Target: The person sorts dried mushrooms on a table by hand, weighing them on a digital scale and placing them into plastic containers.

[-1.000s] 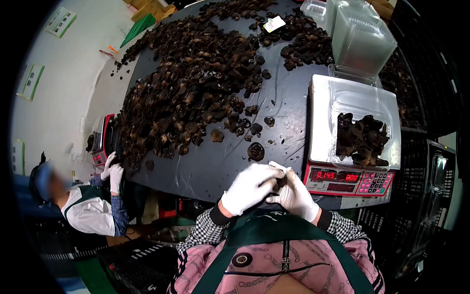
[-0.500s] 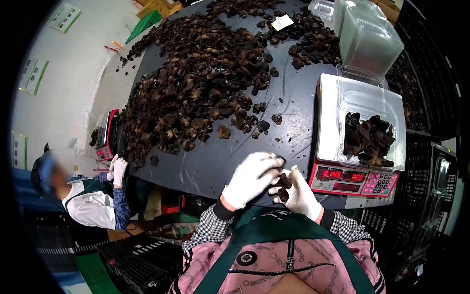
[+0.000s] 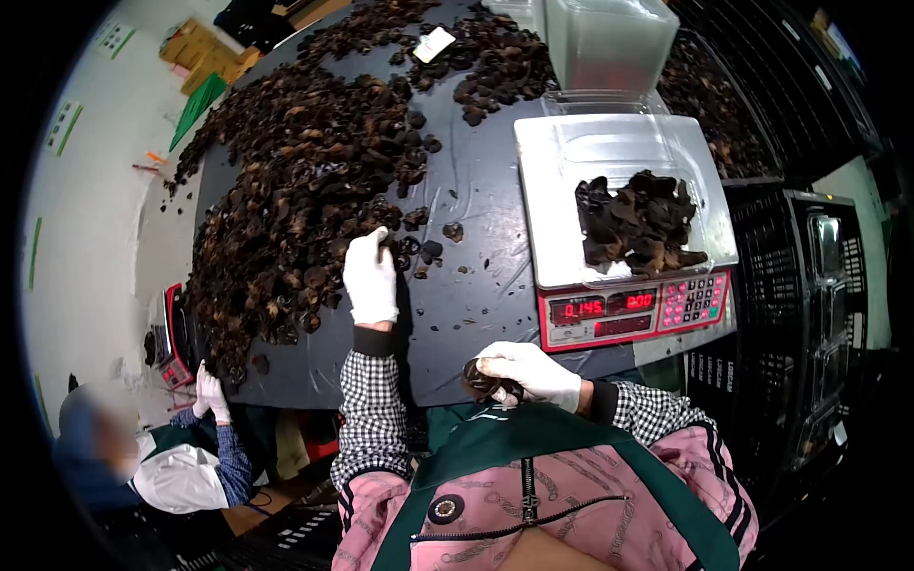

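My left hand [image 3: 371, 276], in a white glove, reaches over the table to the right edge of a large heap of dark brown wood-ear-like pieces [image 3: 295, 181]; its fingertips are pressed together, and whatever they hold is hidden. Close to my apron, my right hand [image 3: 533, 373], also gloved, grips a dark piece [image 3: 487, 383]. On the red and silver scale [image 3: 619, 319] lies an open clear plastic box [image 3: 624, 152] holding several dark pieces [image 3: 638, 224]. The display reads 0.145.
Stacked clear boxes [image 3: 609, 43] stand behind the scale. A white card [image 3: 434, 45] lies on the pieces. Black crates [image 3: 795, 285] are at the right. At the lower left a co-worker [image 3: 186, 466] in white gloves sits near another scale [image 3: 171, 338].
My left hand has moved from beside my right hand forward to the heap. My right hand keeps a dark piece near my apron. The view has shifted to the right.
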